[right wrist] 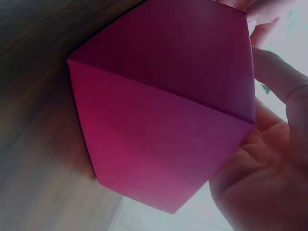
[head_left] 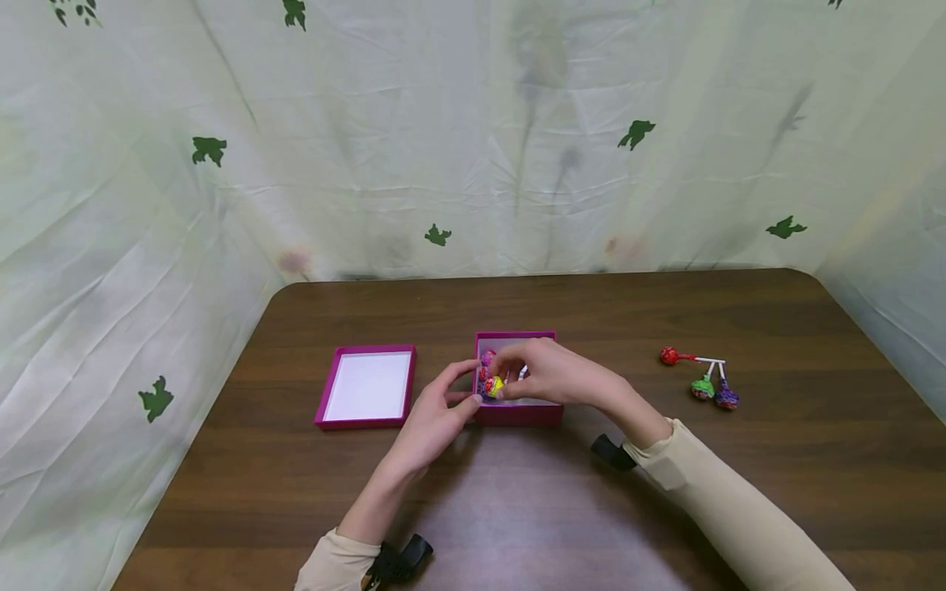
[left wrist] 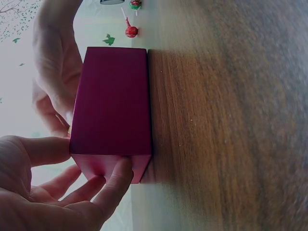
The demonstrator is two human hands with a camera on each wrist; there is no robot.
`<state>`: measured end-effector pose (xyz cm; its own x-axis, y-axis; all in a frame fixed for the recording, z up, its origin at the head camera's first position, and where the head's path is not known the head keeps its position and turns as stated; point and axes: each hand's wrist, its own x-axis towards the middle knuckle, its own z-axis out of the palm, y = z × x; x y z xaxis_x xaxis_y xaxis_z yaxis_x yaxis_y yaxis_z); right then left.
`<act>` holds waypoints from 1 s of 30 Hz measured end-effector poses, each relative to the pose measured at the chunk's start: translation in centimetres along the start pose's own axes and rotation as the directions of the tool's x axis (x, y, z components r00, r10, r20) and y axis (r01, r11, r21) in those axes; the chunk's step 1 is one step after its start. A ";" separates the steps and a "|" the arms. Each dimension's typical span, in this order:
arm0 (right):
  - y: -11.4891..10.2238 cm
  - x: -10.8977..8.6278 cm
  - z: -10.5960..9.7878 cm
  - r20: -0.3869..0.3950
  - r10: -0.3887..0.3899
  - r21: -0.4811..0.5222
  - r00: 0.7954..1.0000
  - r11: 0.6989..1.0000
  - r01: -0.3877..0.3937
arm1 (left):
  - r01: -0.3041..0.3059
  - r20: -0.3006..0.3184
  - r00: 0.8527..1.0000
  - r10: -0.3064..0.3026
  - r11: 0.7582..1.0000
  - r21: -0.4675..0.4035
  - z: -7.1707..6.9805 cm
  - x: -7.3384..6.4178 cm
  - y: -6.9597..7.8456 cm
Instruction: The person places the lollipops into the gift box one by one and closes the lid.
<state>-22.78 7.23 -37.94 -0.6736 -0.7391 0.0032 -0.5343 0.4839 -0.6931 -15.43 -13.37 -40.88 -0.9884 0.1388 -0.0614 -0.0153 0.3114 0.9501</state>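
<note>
A magenta box [head_left: 517, 416] stands uncovered on the table and holds several wrapped lollipops along its left inside wall. My left hand [head_left: 436, 416] rests against the box's left side, its thumb at the near corner and other fingers on the wall. My right hand [head_left: 550, 373] reaches down into the box from the right. Its curled fingers and thumb pinch a yellow and red lollipop [head_left: 493, 386] among the others, and the hand partly hides the inside. The right wrist view shows mostly the outer walls of the box [right wrist: 159, 139].
A magenta lid [head_left: 369, 386] lies left of the box, white inside facing up. To the right on the table [head_left: 517, 509] lie a red lollipop [head_left: 668, 355], a green one [head_left: 702, 388] and a purple one [head_left: 727, 398]. A pale curtain [head_left: 473, 148] hangs behind the table.
</note>
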 end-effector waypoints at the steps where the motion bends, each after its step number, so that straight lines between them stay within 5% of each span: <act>1: 0.1 0.2 0.1 0.016 -0.005 0.004 1.000 1.000 0.005 | 0.001 0.001 1.000 -0.001 1.000 0.000 0.0 0.0 0.0; 12: 0.3 1.5 0.9 0.088 -0.040 -0.063 0.995 0.997 0.046 | 0.008 0.007 1.000 -0.008 1.000 -0.005 0.0 -0.1 0.1; 30: 1.0 2.3 1.7 0.098 -0.081 -0.113 0.992 0.989 0.092 | -0.003 0.002 1.000 0.003 0.999 -0.036 0.0 -0.2 0.4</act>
<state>-23.94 5.22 -39.86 -0.5745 -0.8184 -0.0110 -0.6483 0.4632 -0.6042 -15.24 -13.22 -40.48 -0.9882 0.1416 -0.0592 -0.0179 0.2767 0.9608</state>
